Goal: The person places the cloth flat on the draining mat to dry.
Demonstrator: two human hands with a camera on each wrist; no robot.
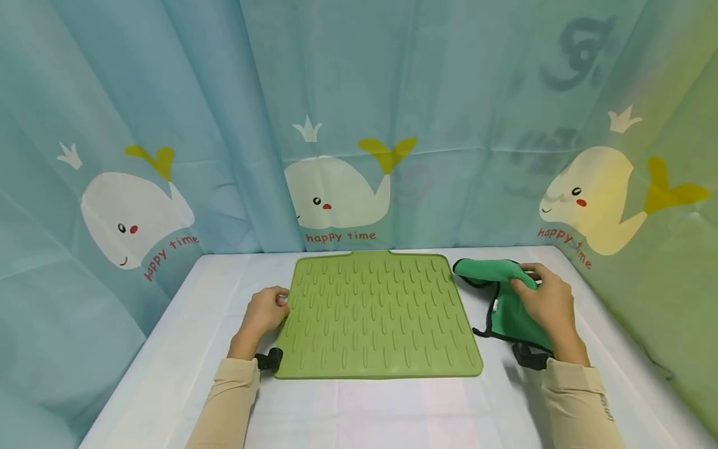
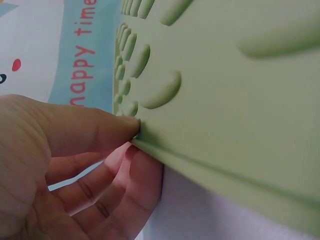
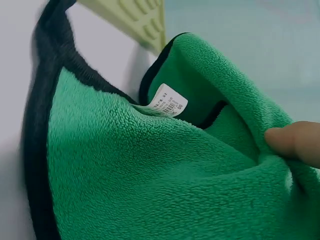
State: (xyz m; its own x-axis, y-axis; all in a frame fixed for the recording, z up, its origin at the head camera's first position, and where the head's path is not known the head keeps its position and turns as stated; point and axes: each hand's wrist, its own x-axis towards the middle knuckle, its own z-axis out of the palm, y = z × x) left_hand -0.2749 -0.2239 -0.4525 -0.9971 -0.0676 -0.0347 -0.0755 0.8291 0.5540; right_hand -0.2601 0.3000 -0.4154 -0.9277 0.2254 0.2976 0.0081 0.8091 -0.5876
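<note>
A green ribbed mat (image 1: 378, 318) with raised oval bumps lies at the middle of the table. My left hand (image 1: 268, 312) pinches its left edge; in the left wrist view the thumb (image 2: 100, 127) is on top and the fingers are beneath the rim. To the right of the mat, my right hand (image 1: 550, 299) grips a green towel (image 1: 507, 312) with black trim, bunched up from the table. In the right wrist view the towel (image 3: 125, 165) shows its fuzzy side, a black corner loop and a white printed label (image 3: 169, 101).
The white table (image 1: 168, 349) backs onto a blue curtain (image 1: 460, 93) printed with whales, which continues along the left side. On the right the curtain looks greener. A black wrist camera (image 1: 270, 360) sits close to the mat's lower left corner.
</note>
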